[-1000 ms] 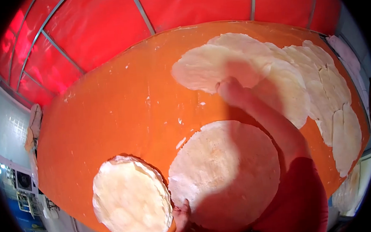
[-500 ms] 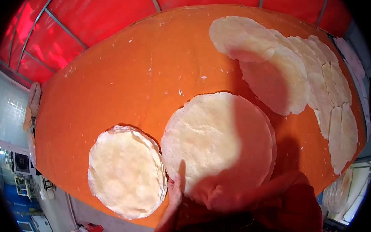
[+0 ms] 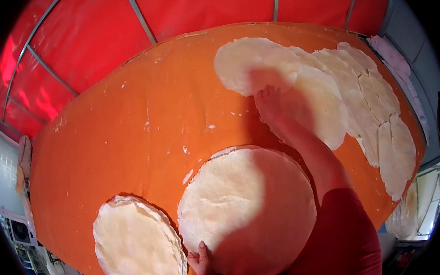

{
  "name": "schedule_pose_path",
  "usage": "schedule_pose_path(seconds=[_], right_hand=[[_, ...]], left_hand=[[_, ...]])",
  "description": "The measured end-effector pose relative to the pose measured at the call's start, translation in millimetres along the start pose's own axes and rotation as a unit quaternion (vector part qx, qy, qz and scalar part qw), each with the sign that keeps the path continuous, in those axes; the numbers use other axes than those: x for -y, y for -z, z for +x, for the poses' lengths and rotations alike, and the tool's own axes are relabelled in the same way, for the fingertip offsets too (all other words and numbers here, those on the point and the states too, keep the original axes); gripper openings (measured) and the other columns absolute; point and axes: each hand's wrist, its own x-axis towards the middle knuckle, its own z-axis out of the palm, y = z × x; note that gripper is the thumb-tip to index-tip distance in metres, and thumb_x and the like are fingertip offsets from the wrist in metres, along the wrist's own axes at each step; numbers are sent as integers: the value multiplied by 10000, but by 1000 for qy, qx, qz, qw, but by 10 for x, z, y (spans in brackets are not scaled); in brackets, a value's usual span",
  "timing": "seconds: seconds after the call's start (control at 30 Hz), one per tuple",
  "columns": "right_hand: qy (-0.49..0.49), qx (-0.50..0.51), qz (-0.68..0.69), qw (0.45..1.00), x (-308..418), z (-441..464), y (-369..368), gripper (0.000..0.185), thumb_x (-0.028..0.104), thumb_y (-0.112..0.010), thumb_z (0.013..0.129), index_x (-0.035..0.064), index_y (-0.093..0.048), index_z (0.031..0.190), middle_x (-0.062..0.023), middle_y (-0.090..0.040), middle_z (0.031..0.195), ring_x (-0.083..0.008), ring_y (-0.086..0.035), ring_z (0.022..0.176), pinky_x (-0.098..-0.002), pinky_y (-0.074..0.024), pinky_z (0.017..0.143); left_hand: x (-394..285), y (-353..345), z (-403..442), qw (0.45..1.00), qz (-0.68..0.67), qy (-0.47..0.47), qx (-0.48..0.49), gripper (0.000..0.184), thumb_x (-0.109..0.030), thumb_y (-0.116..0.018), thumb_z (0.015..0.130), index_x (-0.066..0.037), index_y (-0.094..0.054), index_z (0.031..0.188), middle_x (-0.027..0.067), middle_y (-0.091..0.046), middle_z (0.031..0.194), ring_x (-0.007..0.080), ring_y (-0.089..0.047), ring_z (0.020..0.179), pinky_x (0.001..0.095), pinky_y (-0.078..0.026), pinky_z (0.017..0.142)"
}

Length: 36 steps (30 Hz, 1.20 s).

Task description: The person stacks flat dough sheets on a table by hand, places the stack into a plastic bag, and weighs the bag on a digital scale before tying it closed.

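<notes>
Several thin round flatbreads are stacked in a wide pile [image 3: 223, 192] in front of me, partly in shadow. My left hand [image 3: 199, 262] is at the near left edge of this pile, thumb raised and fingers apart. To its left lies a smaller stack of flatbreads [image 3: 136, 244] with uneven layered edges. My right hand [image 3: 270, 99] reaches far forward over the overlapping flatbreads [image 3: 322, 99] at the back right, fingers stretched out near their left edge. Shadow covers this hand; I see nothing held in it.
The orange-covered table [image 3: 111, 153] carries scattered flour and dough scraps [image 3: 187, 176]. More overlapping flatbreads [image 3: 397, 153] extend down its right side. A red sheet wall [image 3: 213, 8] with metal bars stands behind. Rolled cloth [image 3: 24, 157] lies at the left edge.
My right hand has gone from the near edge of the wide pile to the flatbreads at the back right. My left hand stays beside the pile. The view has shifted.
</notes>
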Motion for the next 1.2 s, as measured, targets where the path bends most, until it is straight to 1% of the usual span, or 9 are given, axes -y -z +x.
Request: schedule_pose_path(seconds=[0.1,0.37,0.57,0.73,0.83,0.97,1.03,1.1,1.2], right_hand=[[13,194,103,975,-356,126,-427,317,228,-514,741,61,-527,1011,-163,-541,1019,-279,-493,973,-388,-373,827],[3,114,102,988,-1303,214,-56,114,149,-528,702,77,-560,784,-142,-580,790,-264,-563,731,-399,-436,623],[8,275,20,961,-1458,-1286,610,100,90,-506,665,56,-566,737,-147,-573,700,-276,-561,654,-377,-448,611],[-1,216,7,976,-936,-1904,808,374,181,-547,656,-31,-538,963,-158,-476,1075,-294,-466,988,-400,-353,891],[17,101,133,986,-932,-1853,926,452,250,-562,713,-10,-456,1068,-166,-431,1131,-330,-423,1035,-390,-376,832],[138,192,41,971,-1069,-1812,862,543,373,-479,788,23,-388,1193,-160,-338,1266,-332,-358,1136,-396,-319,922],[148,213,28,965,-1098,-1816,828,521,350,-479,777,18,-398,1171,-164,-352,1230,-328,-369,1098,-394,-326,891],[137,211,77,965,-1026,-1736,892,500,326,-479,765,14,-408,1149,-167,-367,1194,-324,-380,1059,-391,-333,860],[153,186,141,960,-677,-1346,1210,468,291,-479,747,7,-423,1115,-172,-389,1140,-317,-396,1001,-387,-344,814]], left_hand=[[16,-38,35,1000,12,-13,-14,307,-117,-575,804,6,-484,1070,31,-574,883,90,-518,726,193,-409,632],[239,274,59,996,72,55,-23,266,-59,-542,805,69,-492,1033,128,-562,921,174,-538,754,268,-455,669],[203,170,52,996,71,37,-36,286,-119,-545,818,96,-508,1003,154,-567,900,194,-529,800,271,-449,675],[-1,-13,-18,998,60,-12,1,308,-142,-551,818,39,-484,1058,90,-561,918,154,-520,785,241,-431,678],[76,-14,44,997,15,-69,21,334,-134,-528,835,13,-443,1123,44,-567,861,97,-513,710,197,-410,601],[15,-1,13,998,37,-44,32,305,-147,-505,849,1,-445,1109,-5,-525,712,48,-456,569,170,-353,479],[-96,-61,-37,999,14,40,15,64,-103,-481,850,-63,-502,805,-42,-457,588,20,-383,473,166,-290,414],[380,128,61,998,-48,32,-10,187,-148,-506,840,-69,-506,671,-11,-476,495,93,-413,412,218,-298,354],[345,32,37,942,329,-14,-68,371,-264,-550,812,-62,-492,506,51,-471,455,140,-413,410,320,-323,364]])
